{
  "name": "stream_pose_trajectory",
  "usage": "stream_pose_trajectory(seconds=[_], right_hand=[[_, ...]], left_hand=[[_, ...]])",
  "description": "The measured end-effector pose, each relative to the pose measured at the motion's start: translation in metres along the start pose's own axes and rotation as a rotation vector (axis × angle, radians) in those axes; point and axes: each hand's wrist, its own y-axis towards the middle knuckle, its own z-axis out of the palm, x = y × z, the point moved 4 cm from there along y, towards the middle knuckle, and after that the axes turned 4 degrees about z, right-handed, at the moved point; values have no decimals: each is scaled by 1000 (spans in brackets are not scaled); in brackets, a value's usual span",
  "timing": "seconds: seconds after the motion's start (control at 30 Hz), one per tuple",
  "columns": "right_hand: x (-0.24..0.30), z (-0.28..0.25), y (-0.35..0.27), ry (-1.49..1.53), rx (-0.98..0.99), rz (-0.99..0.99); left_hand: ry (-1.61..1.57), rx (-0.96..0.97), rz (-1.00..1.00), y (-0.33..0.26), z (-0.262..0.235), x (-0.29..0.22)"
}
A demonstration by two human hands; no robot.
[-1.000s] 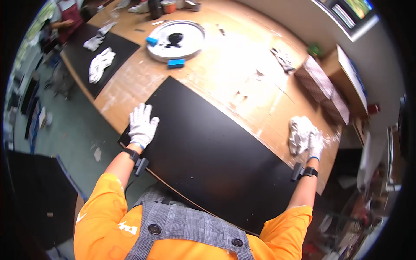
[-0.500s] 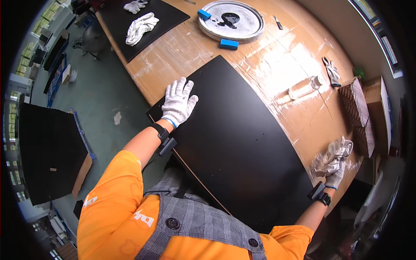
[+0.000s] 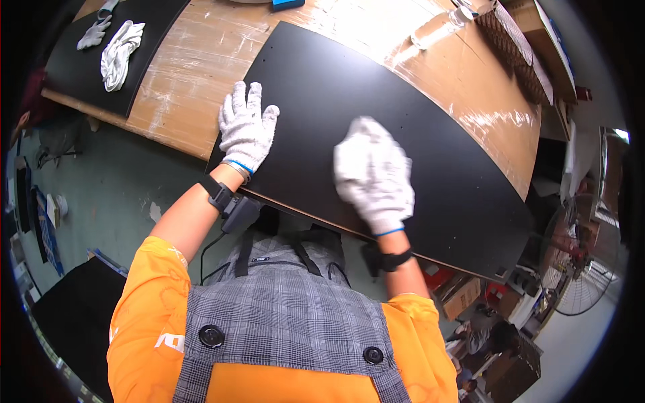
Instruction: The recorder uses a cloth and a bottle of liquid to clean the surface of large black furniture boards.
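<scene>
A large, flat, matte-black panel with one curved long edge [image 3: 306, 87] lies on the brown surface covered in clear plastic film [image 3: 181, 74], its near edge toward the person. The left hand [image 3: 246, 134], gloved in off-white knit, rests on the panel's left end with fingers spread and thumb apart. The right hand [image 3: 388, 195], gloved alike, is over a bunched white cloth [image 3: 357, 151] at about the middle of the panel; blur hides whether its fingers are curled around the cloth or laid flat.

Beyond the panel's far edge, a clear, capped plastic bottle [image 3: 437, 30] lies on its side. A blue, rectangular block [image 3: 287, 4] sits near the panel's far left corner. Farther left, a second black panel [image 3: 151, 40] carries a crumpled white fabric piece [image 3: 121, 57] and a greyish-white knit glove [image 3: 95, 33]. At the right stands a round fan with a wire cage [image 3: 571, 258].
</scene>
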Motion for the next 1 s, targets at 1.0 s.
stream_pose_trajectory(seconds=[1.0], right_hand=[[-10,11,-23,11,304,-83]], left_hand=[[-1291,400,-430,-131,-8,176]])
